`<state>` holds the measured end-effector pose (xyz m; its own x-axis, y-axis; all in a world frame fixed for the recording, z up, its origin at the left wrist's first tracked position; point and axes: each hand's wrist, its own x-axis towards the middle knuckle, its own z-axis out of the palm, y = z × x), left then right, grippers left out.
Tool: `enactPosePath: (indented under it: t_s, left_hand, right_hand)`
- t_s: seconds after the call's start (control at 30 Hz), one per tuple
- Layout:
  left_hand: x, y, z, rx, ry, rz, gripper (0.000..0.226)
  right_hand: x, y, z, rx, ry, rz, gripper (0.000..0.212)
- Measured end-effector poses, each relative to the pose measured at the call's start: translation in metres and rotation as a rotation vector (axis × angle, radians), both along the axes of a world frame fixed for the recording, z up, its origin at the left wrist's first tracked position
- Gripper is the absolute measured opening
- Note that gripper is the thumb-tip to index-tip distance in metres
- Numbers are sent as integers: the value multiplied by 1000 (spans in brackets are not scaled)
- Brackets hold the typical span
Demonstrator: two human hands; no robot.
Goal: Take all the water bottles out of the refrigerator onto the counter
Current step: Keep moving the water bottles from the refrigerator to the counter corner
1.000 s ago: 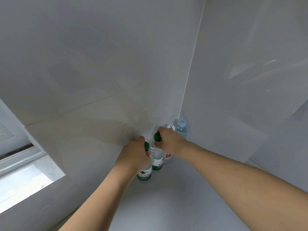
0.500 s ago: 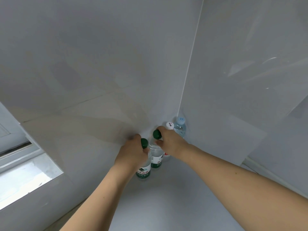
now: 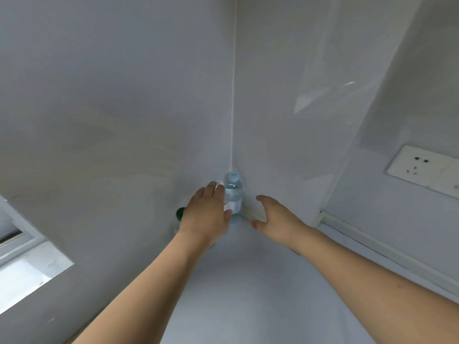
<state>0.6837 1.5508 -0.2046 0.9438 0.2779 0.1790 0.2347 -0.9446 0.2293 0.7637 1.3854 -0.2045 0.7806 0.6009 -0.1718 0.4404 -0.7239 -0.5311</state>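
Pale grey table (image 3: pixel 248 294) corner holds the bottle (image 3: pixel 233 194), upright against the wall seam, clear water filling it, blue cap on. Left hand (image 3: pixel 207 214) rests fingers-straight beside it; right hand (image 3: pixel 275 217) hovers spread, empty, right of it. A green cap (image 3: pixel 180 213) peeks left. Best withdraw gently, without toppling bottles.

White wall socket plate (image 3: pixel 422 167) on right-hand wall, tilted in view, dark pin holes on its left part. Pale trim strip (image 3: pixel 387 247) runs along foot of that wall. Thin white seam (image 3: pixel 233 95) runs vertically up corner where two glossy grey-white wall panels (image 3: pixel 111 95) meet. Window frame (image 3: pixel 22 242) at lower left, bright sill (image 3: pixel 27 276) just below it.
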Motion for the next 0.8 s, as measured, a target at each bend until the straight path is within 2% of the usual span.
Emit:
enactPosePath:
  t_s: [0.33,0.57,0.8]
  left_hand:
    - [34,-130,-5,48,142,-367,55]
    - [11,-272,-20,29,238,-541,56]
    - [-28,-410,-2,70,236,-662,55]
  right_hand:
    - [-29,-157,-6,-65,0,-247,68]
    - [-85,-301,-8,-114,3,-486,66]
    - [-158,-426,-2,-95,1,-620,65]
